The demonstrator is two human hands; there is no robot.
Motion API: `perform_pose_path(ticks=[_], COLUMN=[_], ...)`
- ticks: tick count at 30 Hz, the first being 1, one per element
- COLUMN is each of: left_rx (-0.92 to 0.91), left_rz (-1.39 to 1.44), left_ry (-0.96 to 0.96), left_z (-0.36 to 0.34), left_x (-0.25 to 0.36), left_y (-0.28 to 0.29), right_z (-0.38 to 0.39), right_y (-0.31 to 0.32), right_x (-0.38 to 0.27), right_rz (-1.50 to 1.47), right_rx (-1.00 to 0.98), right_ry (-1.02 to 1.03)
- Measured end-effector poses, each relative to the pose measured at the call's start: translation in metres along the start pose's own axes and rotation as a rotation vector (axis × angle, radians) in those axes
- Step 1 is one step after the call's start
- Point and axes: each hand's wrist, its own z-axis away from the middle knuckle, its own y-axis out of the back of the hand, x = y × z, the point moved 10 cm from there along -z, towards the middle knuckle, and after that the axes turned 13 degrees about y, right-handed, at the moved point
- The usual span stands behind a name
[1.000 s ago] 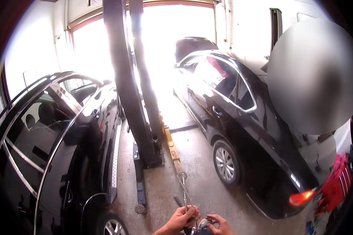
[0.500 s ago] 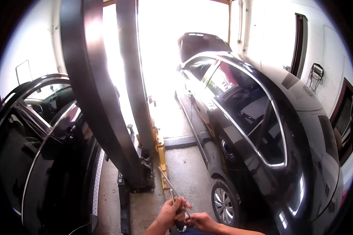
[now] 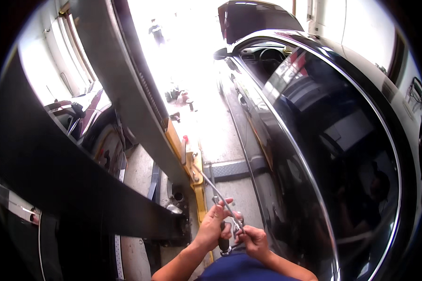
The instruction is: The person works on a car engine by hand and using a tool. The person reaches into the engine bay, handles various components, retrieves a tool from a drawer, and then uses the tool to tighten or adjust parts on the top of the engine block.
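My left hand [image 3: 213, 228] is closed round a dark-handled metal tool [image 3: 224, 244]. Shiny metal shows at its lower end, and another metal end pokes out above the thumb; its exact kind cannot be made out. Pinched in my right hand [image 3: 256, 240] is a long, thin metal rod [image 3: 215, 189], slanting up and left past the left fingers. The left index finger sticks out close to the rod. Both hands are close together in front of my dark blue clothing [image 3: 241, 269]. Some small metal parts between them are partly hidden by the fingers.
Close on the right stands a black car [image 3: 295, 187] with its hood [image 3: 258, 21] raised. Tall lift posts [image 3: 131, 93] rise on the left, with a yellow lift arm [image 3: 199, 196] low beside them. Another car [image 3: 91, 112] is beyond them. A person [image 3: 156, 33] stands far off in the bright doorway.
The view has moved forward along the black car, and the lift posts loom closer on the left. Both hands sit higher in view, still holding the tool and the rod.
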Motion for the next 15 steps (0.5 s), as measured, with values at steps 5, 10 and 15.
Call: perform_pose_path(ticks=[5, 10, 15], left_rx=[0.228, 0.275, 0.334], left_rz=[0.113, 0.228, 0.179], left_ry=[-0.058, -0.162, -0.178], left_z=[-0.113, -0.22, -0.351], left_x=[0.129, 0.249, 0.363], left_y=[0.06, 0.132, 0.208], right_z=[-0.183, -0.362, -0.542], right_y=[0.03, 0.05, 0.06], right_x=[0.068, 0.132, 0.22], right_rz=[-0.145, -0.119, -0.116], right_rx=[0.023, -0.058, 0.0], right_ry=[-0.112, -0.127, -0.212])
